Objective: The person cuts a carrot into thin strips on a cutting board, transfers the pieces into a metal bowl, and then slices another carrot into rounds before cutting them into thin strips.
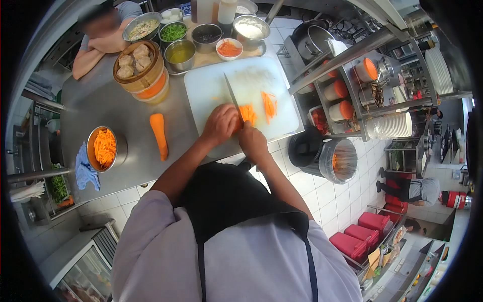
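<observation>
Right grip [253,143] clamped on knife [230,91] — left grip [220,123] clamped on carrot [237,127] — bright orange, thin slices [247,114] alongside.

Knife [230,90]: long, narrow blade tapering to point at far end, handle gripped in right hand [253,142]. Carrot piece [238,127]: orange, mostly hidden under curled left hand [221,124], left of blade. Cut carrot strips [248,114] just right of blade; looser carrot pile [269,105] farther right. All on white cutting board [209,93].

Left grip [221,122], right grip [253,142] curled
</observation>
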The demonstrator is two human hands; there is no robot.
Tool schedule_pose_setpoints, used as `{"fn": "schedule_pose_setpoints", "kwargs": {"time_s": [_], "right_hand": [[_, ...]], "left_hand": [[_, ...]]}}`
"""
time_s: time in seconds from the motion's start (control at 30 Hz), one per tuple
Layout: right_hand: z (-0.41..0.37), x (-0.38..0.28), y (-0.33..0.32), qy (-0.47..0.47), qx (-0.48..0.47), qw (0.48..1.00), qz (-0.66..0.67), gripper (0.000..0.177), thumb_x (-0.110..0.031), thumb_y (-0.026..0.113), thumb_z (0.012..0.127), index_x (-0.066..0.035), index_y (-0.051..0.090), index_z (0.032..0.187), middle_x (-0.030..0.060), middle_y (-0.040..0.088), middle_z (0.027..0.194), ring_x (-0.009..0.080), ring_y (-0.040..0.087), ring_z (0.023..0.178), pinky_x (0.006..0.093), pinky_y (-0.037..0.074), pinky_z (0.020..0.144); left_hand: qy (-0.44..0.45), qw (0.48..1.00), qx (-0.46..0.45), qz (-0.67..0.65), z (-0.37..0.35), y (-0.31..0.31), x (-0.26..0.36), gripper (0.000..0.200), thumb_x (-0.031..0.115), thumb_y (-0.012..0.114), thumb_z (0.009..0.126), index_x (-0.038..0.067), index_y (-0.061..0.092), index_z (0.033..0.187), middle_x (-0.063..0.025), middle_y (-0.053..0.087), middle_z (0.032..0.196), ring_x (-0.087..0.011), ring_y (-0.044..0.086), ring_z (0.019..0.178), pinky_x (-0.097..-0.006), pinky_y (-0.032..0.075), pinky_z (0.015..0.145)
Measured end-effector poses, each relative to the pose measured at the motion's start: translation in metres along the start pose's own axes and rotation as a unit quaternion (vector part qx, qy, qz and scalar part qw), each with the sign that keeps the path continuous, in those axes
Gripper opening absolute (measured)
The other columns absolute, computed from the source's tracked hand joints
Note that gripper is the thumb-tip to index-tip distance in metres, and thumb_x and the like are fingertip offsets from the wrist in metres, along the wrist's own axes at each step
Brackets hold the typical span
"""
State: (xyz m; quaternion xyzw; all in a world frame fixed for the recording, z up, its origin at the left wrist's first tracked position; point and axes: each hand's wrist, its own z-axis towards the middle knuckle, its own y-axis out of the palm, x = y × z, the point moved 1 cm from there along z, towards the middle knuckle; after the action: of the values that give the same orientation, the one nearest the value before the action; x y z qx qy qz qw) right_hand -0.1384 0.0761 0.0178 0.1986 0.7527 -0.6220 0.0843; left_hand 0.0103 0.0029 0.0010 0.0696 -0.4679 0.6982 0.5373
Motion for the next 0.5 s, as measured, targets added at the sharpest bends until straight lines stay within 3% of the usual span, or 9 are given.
{"fn": "schedule_pose_setpoints", "kwargs": {"time_s": [0.07,0.17,0.37,0.5], "right_hand": [[-0.003,-0.003,-0.002,0.002,0.013,1.000,-0.003,0.020,-0.019,0.052,0.101,0.001,0.054,0.105,0.0278,0.072,0.082,0.0453,0.073,0.080,0.0559,0.058,0.072],[-0.004,-0.004,0.000,0.004,0.025,1.000,-0.007,0.019,-0.018,0.052,0.101,0.001,0.054,0.104,0.0275,0.072,0.079,0.0447,0.073,0.077,0.0548,0.059,0.069],[-0.005,-0.006,-0.002,-0.007,0.032,0.999,-0.016,0.013,-0.011,0.057,0.096,0.000,0.054,0.101,0.0259,0.073,0.079,0.0431,0.075,0.076,0.0519,0.061,0.069],[-0.005,-0.008,-0.002,-0.004,0.029,0.999,-0.016,0.013,-0.011,0.058,0.096,0.000,0.054,0.101,0.0254,0.073,0.079,0.0421,0.075,0.076,0.0504,0.061,0.068]], "left_hand": [[-0.013,0.997,0.073,0.025,-0.006,-0.010,0.002,0.015,0.010,0.063,0.093,0.003,0.066,0.105,-0.0156,0.064,0.117,-0.0370,0.062,0.108,-0.0468,0.052,0.094],[-0.051,0.997,0.039,0.053,-0.019,-0.025,0.011,0.017,0.008,0.064,0.091,0.003,0.067,0.107,-0.0149,0.063,0.116,-0.0379,0.062,0.108,-0.0476,0.050,0.096],[-0.036,0.998,-0.046,0.030,-0.027,-0.016,0.011,0.018,0.008,0.067,0.091,0.003,0.066,0.108,-0.0141,0.063,0.117,-0.0361,0.061,0.108,-0.0469,0.050,0.095],[-0.012,0.998,-0.040,0.039,-0.020,-0.016,0.016,0.016,0.006,0.068,0.089,0.004,0.068,0.106,-0.0130,0.064,0.115,-0.0345,0.062,0.106,-0.0448,0.052,0.091]]}}
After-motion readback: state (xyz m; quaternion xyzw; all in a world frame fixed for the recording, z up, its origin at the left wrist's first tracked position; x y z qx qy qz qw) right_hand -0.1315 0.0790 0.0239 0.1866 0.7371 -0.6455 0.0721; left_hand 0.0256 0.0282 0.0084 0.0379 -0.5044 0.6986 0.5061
